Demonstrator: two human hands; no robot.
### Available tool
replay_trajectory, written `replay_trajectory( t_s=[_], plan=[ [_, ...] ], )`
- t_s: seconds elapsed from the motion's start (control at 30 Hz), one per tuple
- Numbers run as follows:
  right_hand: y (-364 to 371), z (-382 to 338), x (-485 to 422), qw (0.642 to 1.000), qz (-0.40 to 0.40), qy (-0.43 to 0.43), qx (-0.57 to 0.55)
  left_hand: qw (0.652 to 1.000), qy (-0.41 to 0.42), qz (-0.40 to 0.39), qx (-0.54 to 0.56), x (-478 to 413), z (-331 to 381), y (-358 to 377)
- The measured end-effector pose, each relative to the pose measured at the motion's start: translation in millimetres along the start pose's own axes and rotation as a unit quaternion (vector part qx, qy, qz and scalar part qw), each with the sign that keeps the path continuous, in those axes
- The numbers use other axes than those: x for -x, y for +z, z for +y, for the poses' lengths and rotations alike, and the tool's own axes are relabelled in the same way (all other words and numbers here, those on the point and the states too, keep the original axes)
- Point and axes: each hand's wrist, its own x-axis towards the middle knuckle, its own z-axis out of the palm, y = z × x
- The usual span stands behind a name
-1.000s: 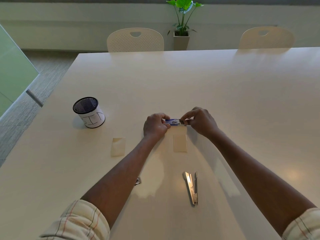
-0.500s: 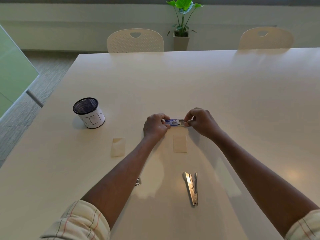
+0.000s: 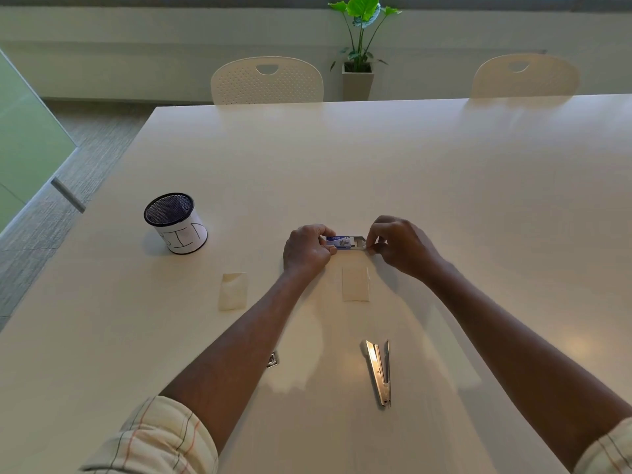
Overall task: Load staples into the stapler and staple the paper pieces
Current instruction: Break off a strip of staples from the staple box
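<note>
Since half a second ago, the tray (image 3: 359, 242) has been drawn a little further out of the staple box (image 3: 338, 241) toward the right, and the right hand (image 3: 400, 248) has been shifted rightward with it. The staple box is pinched at its left end between the thumb and curled fingers of the left hand (image 3: 307, 253), while the tray's right end is pinched by the right thumb and forefinger, just above the table (image 3: 444, 186) and beyond one paper piece (image 3: 355, 283). The stapler (image 3: 379, 371) is laid open nearer the person, and a second paper piece (image 3: 233, 291) is seen further left, near a mesh cup (image 3: 176, 224).
</note>
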Motion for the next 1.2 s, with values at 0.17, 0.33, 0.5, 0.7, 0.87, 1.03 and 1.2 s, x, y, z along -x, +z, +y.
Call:
replay_trajectory(
  t_s=[0.17, 0.33, 0.5, 0.7, 0.87, 1.03, 1.2],
  plan=[
    [-2.3, -2.9, -1.1, 0.999, -0.009, -0.010, 0.050, 1.000, -0.005, 0.000, 0.004, -0.2, -0.6, 0.3],
    [-1.9, -2.5, 0.2, 0.999, -0.020, -0.020, 0.019, 1.000, -0.001, 0.001, 0.001, -0.1, -0.7, 0.2],
    [1.4, -3.8, 1.9, 0.998, -0.035, -0.046, -0.007, 1.000, 0.003, 0.001, 0.004, -0.3, -1.4, 0.7],
    [5.2, 0.1, 2.2, 0.989, 0.028, 0.057, -0.133, 1.000, 0.003, -0.001, 0.005, -0.3, -1.9, 0.0],
    [11.0, -1.5, 2.2, 0.988, 0.038, 0.061, -0.137, 1.000, 0.001, 0.000, 0.001, -0.8, -1.1, 0.2],
    [14.4, -11.2, 0.3, 0.996, 0.017, 0.021, -0.079, 1.000, 0.004, -0.002, -0.001, -0.1, -1.3, -1.0],
    [17.4, -11.9, -0.5, 0.996, 0.021, 0.040, -0.083, 1.000, 0.003, -0.003, -0.005, -0.1, -1.0, -0.7]
  ],
)
